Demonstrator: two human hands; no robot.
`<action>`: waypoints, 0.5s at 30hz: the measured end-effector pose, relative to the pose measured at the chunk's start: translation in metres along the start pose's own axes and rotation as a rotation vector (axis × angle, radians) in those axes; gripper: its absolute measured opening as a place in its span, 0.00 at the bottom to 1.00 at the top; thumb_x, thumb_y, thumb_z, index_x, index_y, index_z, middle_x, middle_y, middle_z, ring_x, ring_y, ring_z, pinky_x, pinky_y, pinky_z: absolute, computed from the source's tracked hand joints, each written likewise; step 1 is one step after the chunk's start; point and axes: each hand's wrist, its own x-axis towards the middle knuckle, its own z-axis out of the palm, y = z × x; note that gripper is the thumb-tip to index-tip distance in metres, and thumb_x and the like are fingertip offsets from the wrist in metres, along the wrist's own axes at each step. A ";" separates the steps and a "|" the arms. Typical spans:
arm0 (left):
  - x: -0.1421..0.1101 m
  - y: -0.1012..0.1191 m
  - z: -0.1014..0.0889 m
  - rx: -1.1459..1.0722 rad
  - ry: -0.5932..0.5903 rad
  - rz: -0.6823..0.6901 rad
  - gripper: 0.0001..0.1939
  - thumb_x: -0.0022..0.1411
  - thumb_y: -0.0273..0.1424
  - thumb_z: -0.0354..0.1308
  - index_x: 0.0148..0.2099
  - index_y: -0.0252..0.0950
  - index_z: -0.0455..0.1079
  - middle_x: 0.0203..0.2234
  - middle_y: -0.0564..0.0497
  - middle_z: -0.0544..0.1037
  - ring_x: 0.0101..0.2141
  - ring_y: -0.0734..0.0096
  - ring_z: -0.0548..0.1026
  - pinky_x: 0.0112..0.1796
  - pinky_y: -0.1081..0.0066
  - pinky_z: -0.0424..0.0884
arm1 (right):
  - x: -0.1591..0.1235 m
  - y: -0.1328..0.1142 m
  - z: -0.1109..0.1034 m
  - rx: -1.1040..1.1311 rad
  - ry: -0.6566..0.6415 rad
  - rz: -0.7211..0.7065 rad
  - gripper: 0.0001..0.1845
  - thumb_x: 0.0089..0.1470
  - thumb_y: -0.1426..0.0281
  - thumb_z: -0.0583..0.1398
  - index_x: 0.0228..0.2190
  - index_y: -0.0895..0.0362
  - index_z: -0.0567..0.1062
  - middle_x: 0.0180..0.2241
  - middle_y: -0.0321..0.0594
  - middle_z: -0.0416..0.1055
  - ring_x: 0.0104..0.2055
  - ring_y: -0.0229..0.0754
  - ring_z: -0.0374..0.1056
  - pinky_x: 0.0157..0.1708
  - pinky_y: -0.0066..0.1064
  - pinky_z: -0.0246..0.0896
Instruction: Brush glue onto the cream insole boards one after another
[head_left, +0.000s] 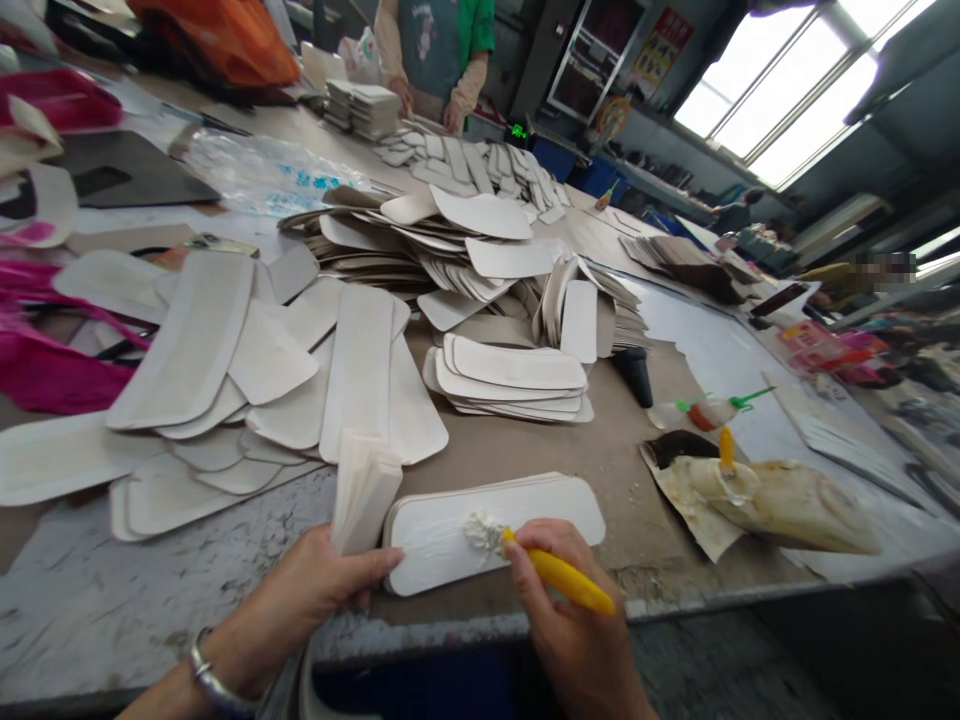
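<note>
Currently, the left hand (315, 590) pinches a fanned bundle of insole blanks (366, 492), held upright. The right hand (570, 610) grips a yellow-handled glue brush (562, 572), its tip in white adhesive (480, 533) on a stack of insole boards (547, 510), which lies near the workbench (112, 600) front edge, between both hands.

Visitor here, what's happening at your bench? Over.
Right hand: yellow-handled applicator in white glue on a stack of white insole-shaped pieces. Left hand: gripping a bundle of pieces upright. Loose pieces piled beyond.
</note>
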 end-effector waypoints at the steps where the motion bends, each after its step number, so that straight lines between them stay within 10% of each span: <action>1: -0.001 0.001 0.000 0.005 0.014 -0.002 0.23 0.41 0.52 0.60 0.19 0.36 0.64 0.13 0.53 0.67 0.20 0.69 0.61 0.25 0.70 0.54 | -0.001 0.009 -0.008 -0.082 0.036 -0.010 0.05 0.55 0.74 0.56 0.30 0.55 0.71 0.27 0.39 0.70 0.31 0.40 0.70 0.33 0.29 0.68; 7: -0.006 0.004 0.003 -0.011 0.043 0.019 0.21 0.43 0.49 0.59 0.14 0.38 0.62 0.11 0.52 0.65 0.19 0.69 0.60 0.24 0.71 0.56 | -0.007 0.045 -0.055 -0.392 0.157 -0.015 0.05 0.57 0.68 0.56 0.31 0.56 0.71 0.28 0.40 0.71 0.31 0.41 0.70 0.33 0.31 0.68; 15: 0.004 -0.001 -0.003 -0.110 0.100 0.060 0.22 0.38 0.47 0.65 0.27 0.34 0.67 0.14 0.56 0.66 0.19 0.71 0.62 0.23 0.71 0.56 | -0.005 0.037 -0.069 -0.462 0.159 -0.029 0.11 0.58 0.62 0.55 0.32 0.56 0.70 0.29 0.41 0.71 0.32 0.43 0.69 0.36 0.33 0.65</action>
